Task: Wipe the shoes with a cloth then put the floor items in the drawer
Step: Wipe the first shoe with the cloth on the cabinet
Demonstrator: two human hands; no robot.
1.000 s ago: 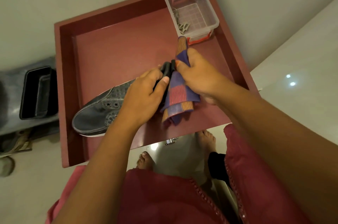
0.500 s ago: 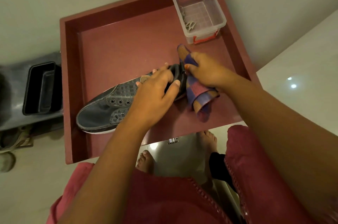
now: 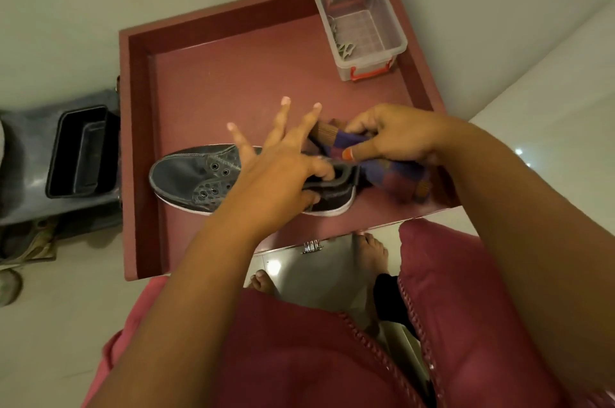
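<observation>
One shoe [image 3: 199, 176], grey, lace-less, white-soled; I log it lying on its sole inside the open red drawer [image 3: 233, 81], toe to the left, heel to the right, near the drawer's near edge. A second ago it was canted up under my grip; it now sits flatter on the drawer floor.

Item two, left hand [image 3: 283, 171]: half a second back all its fingers were wrapped over the heel collar. Now three fingers are fanned straight out above the shoe, while thumb and forefinger seem to pinch the collar's padded rim. I read this as the grip letting go, or being reset, rather than a full hold.

Item three, right hand [image 3: 396, 138]: curled round the checked cloth [image 3: 396, 174], purple, red and orange. Earlier the cloth ran up the back of the heel; it is now bunched just right of the heel, touching it, with its loose end trailing toward the drawer's right wall.

Item four, clear plastic box [image 3: 362, 24], red clasp, far right corner of the drawer, unmoved; small metal pieces inside, too small to identify.

Item five, black tray [image 3: 81, 151], outside the drawer, left, on a grey surface.

Assessment: wiping of this shoe's heel looks close to finished. With the shoe already in the drawer, stowing it seems done too; I see no second shoe.
</observation>
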